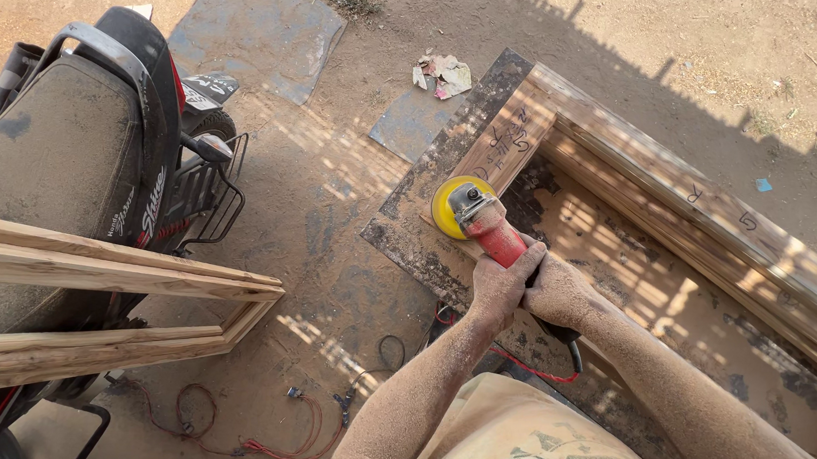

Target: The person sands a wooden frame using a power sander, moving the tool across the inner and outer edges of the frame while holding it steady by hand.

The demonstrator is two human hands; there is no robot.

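Note:
Both my hands grip a red angle grinder with a yellow sanding disc. My left hand wraps the red body from the left. My right hand holds the rear of the handle, close against the left hand. The disc rests on the end of a wooden frame that lies on a dark, stained board. My forearms are coated with sawdust. A black cable runs back from the grinder under my right hand.
A parked motorcycle stands at the left, with another wooden frame leaning across it. Red and black wires lie on the dirt ground. Crumpled paper and a flat grey slab lie farther off.

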